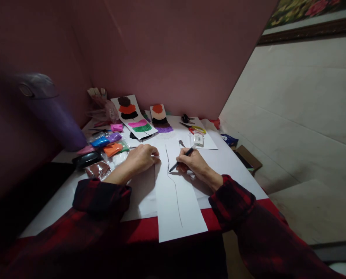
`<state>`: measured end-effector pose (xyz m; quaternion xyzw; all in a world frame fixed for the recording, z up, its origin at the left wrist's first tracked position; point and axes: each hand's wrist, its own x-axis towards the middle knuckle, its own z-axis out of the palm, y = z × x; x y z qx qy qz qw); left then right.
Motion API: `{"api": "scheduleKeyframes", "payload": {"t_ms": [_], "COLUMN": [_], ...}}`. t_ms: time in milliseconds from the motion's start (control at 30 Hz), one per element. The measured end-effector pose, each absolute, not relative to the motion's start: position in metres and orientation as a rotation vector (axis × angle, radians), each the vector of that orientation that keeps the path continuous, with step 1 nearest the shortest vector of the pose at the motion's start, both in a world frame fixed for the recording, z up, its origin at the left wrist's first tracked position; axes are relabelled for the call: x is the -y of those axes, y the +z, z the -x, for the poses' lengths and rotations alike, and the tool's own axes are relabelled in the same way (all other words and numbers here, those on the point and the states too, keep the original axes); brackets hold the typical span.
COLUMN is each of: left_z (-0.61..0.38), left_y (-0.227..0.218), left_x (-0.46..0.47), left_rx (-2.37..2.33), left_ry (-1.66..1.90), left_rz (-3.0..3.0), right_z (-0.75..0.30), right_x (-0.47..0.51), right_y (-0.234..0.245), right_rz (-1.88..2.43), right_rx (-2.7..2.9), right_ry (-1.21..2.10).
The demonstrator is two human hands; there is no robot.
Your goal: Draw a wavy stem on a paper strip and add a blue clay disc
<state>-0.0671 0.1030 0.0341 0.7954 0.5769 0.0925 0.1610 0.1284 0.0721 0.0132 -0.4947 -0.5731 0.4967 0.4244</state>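
Note:
A long white paper strip [168, 209] lies in front of me, its near end hanging past the table's front edge. A thin wavy black line runs down it, and its upper part looks thicker. My right hand [194, 162] grips a black pen [181, 159], whose tip touches the strip where the thicker part ends. My left hand [144, 157] is closed, its curled fingertips pressed on the strip's left edge. Behind the hands lie two paper strips, a larger painted strip [132, 112] and a smaller painted strip [158, 115], with colour blobs on them.
Colourful clay packets [113, 149] and a black mouse-like object [87, 159] lie at left, near a purple bottle [55, 116]. Yellow-and-red-handled scissors [198, 129], small black scissors [186, 118] and a small clear box [197, 139] lie at the back right. Walls border the table [234, 174].

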Motion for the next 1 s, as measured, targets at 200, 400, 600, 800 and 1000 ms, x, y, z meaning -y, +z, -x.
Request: {"api": "scheduleKeyframes", "payload": {"t_ms": [200,400,600,800,1000], "left_z": [0.0667,0.0664,0.0666,0.067,0.0673], "left_y": [0.033,0.0339,0.0345,0.0349,0.0345], "left_x": [-0.1034,-0.1026,-0.1034,-0.1025,-0.1027], "left_rx": [-1.664,-1.663,-1.661,-1.641,-1.652], "left_ry": [0.259,0.26,0.236,0.257,0.257], "left_rz": [-2.275,-2.266,-2.267,-2.267,-2.279], "right_z": [-0.129,-0.1285,-0.1295,-0.1276,-0.1281], "right_x": [-0.0745,-0.0732,-0.074,-0.0703,-0.0699], "right_y": [0.0085,0.0116,0.009,0.0151,0.0152], "right_rz": [1.243,1.213,1.229,1.231,1.255], "right_rx": [1.41,1.461,1.407,1.472,1.418], "right_ry": [1.225,1.266,1.243,1.251,1.239]}}
